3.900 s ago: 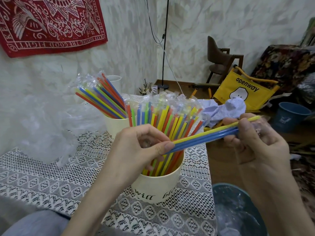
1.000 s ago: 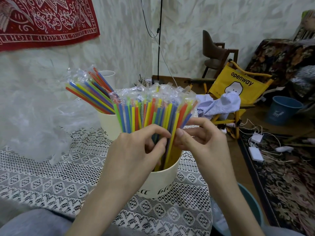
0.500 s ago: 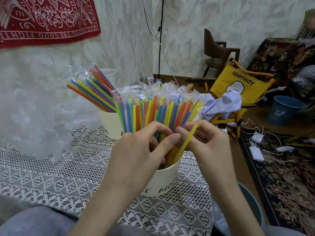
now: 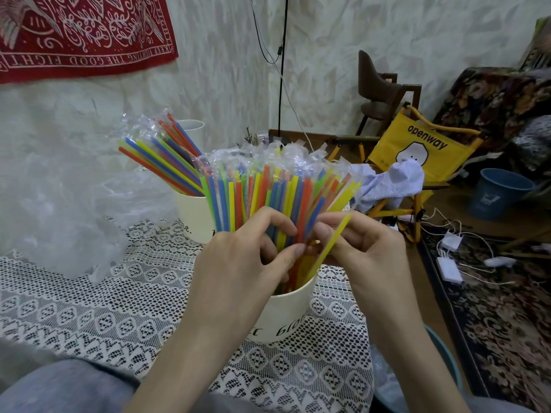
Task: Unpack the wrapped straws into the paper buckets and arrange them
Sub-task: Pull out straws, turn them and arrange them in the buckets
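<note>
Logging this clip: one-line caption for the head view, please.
Both hands, left and right, pinch a yellow straw angled into the near paper bucket of wrapped straws.

Textured pale wall (image 4: 343, 40), patterned rug (image 4: 492, 308)

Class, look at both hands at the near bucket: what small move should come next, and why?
Probably slide the yellow straw the rest of the way down into the near bucket. The right hand pinches it, tilted, with its lower end already inside the rim, while the left hand holds the wrapped straws aside. Then release the grip.
</note>
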